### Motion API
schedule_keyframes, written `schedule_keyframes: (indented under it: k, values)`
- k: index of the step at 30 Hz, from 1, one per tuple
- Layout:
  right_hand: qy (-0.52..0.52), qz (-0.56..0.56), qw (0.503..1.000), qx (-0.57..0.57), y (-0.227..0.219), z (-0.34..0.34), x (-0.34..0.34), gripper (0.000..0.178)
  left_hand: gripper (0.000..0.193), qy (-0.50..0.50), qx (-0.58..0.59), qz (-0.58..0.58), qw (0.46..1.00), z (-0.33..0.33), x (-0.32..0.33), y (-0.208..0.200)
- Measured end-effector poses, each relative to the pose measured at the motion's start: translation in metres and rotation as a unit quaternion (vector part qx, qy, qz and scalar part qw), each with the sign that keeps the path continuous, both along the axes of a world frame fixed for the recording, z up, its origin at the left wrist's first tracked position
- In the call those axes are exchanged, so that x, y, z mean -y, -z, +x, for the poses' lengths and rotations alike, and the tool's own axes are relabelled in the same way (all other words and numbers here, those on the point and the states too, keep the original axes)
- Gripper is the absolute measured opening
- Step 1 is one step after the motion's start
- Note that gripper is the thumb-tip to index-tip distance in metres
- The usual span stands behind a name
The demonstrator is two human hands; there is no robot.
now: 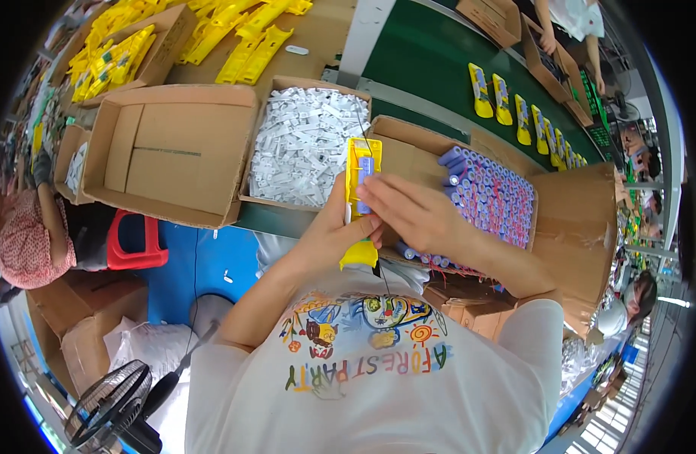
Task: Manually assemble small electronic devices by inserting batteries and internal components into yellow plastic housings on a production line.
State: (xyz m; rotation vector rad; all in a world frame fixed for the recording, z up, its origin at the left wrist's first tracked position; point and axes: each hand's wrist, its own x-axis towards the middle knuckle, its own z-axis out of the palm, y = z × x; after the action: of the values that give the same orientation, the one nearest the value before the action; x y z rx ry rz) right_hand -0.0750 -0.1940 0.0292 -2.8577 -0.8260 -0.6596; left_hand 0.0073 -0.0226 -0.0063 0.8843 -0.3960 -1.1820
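In front of my chest, my left hand (334, 231) is closed around a long yellow plastic housing (353, 165), held upright with its open side facing me. A purple cylindrical battery cell (367, 166) lies inside the housing's upper part. My right hand (422, 216) reaches over from the right, its fingertips pressed on the cell. A thin dark wire rises above the housing. The fingers hide the middle of the housing.
Beyond my hands stand a carton of small white plastic parts (306, 144) and a carton of purple cells with red wires (490, 198). Left is an open cardboard box (174, 163). Yellow housings (261, 54) lie behind; more sit on a green conveyor (420, 57). A red stool (136, 242) and co-workers are nearby.
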Motion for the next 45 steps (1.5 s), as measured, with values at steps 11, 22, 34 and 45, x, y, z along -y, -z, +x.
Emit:
schedule_keyframes:
  k: [11, 22, 34, 45]
  values:
    - [0.139, 0.112, 0.962, -0.204, 0.03, 0.113, 0.003, 0.015, 0.053, -0.25, -0.125, -0.013, 0.96, 0.043, -0.052, 0.004]
    - [0.147, 0.059, 0.958, -0.24, 0.031, 0.117, 0.0, 0.01, 0.058, -0.186, -0.187, -0.061, 0.963, 0.03, -0.044, 0.005]
    - [0.103, 0.346, 0.894, -0.265, 0.025, 0.111, 0.017, 0.009, 0.04, -0.149, -0.209, -0.049, 0.965, 0.021, -0.042, 0.014]
    - [0.151, 0.615, 0.687, -0.356, 0.013, 0.103, 0.005, 0.014, 0.036, -0.127, -0.006, 0.038, 0.991, 0.016, -0.031, 0.01]
